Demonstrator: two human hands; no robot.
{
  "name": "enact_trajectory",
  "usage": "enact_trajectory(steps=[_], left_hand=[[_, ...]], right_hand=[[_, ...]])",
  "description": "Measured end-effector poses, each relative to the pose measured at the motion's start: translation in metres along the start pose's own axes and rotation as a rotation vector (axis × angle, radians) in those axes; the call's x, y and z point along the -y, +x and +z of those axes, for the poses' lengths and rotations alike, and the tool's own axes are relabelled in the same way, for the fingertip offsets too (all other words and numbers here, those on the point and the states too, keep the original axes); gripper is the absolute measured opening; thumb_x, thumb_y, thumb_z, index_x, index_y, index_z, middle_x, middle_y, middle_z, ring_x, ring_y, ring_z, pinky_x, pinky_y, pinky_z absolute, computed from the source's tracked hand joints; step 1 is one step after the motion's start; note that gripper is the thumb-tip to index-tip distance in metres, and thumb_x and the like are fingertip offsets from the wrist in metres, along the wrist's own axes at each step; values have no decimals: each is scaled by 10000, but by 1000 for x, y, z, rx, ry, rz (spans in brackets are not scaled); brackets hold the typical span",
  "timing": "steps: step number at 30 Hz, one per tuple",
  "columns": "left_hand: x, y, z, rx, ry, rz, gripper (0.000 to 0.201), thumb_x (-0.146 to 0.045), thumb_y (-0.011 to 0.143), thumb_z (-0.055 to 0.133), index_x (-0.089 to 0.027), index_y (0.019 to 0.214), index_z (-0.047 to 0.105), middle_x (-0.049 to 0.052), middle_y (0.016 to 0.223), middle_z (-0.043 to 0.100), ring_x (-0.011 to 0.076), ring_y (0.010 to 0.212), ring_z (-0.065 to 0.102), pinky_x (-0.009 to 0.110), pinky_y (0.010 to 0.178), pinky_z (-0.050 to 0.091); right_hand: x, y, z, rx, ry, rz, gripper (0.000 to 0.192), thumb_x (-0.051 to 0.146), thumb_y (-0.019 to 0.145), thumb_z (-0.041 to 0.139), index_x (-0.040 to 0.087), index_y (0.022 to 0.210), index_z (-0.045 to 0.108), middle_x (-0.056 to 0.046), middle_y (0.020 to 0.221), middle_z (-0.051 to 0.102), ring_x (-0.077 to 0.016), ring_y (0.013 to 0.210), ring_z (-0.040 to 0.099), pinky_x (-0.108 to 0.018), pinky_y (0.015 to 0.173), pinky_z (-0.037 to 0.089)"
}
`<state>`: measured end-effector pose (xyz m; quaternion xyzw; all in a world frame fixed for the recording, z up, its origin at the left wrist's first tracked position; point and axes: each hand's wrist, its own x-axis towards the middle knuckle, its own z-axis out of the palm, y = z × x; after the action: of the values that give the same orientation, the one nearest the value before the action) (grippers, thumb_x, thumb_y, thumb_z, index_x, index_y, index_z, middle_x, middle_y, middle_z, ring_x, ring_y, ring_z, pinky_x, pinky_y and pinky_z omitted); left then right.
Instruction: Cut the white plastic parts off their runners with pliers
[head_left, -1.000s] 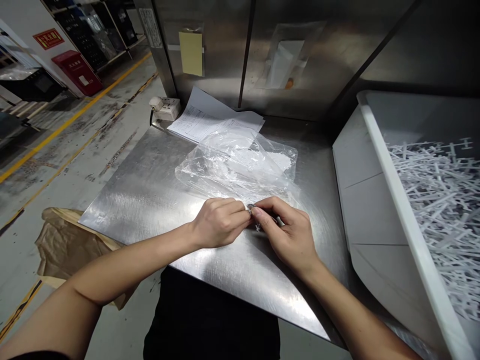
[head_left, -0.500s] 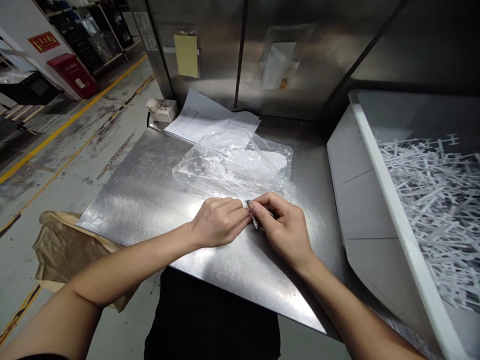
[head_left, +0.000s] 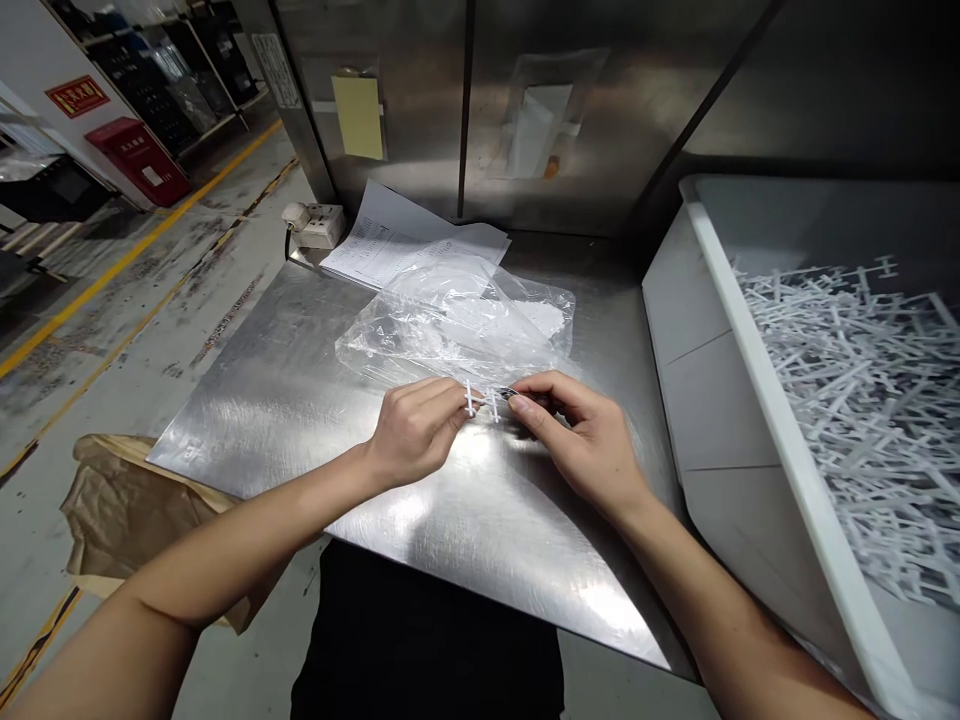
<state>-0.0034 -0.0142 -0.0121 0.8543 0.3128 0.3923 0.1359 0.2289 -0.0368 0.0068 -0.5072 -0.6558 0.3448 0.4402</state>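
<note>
White plastic piece [head_left: 481, 401]: located between the 2 hands, above the metal tabletop [head_left: 255, 390], with 2 crossbars exposed. Pinched at its left end by the fingers of the left hand [head_left: 420, 428]. Gripped between thumb and forefinger of the right hand [head_left: 581, 435]: small dark metallic item [head_left: 509, 393], identity unclear; cannot tell whether touching the piece. Changed within the last 0.5 s: wider gap between hands, piece brought into plainer view. Judged to leave the piece better exposed for handling. Beyond, unmoved: clear plastic bag [head_left: 450, 325] and printed papers [head_left: 386, 235]. At right: pale bin [head_left: 701, 400], loaded with many similar white pieces [head_left: 847, 400].
</note>
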Motion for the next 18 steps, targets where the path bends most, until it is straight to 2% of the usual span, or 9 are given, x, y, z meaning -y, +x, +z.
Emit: enact_trajectory(steps=[4,10,18], left_hand=[[0,1,-1,17,-65,-27,226,-185,1129,508,-181,972,670,49,853,739,173,784,673,306,730,494],[1,0,-1,55,-59,-26,254,-196,1121,490,-194,893,601,29,763,637,164,706,592,303,685,458],[2,1,-1,62,-88,-17,288,-224,1142,493,-193,868,578,17,756,600,152,694,546,299,674,434]], right_hand=[[1,-1,-1,21,-39,-56,107,324,1014,731,238,973,779,-22,881,775,-199,788,684,-333,732,518],[4,-1,-1,38,-93,-115,98,315,1038,707,250,990,762,-32,919,783,-223,835,709,-360,769,531],[7,-1,-8,100,-149,-189,115,308,1075,676,253,1032,767,-41,951,782,-227,865,708,-376,785,515]])
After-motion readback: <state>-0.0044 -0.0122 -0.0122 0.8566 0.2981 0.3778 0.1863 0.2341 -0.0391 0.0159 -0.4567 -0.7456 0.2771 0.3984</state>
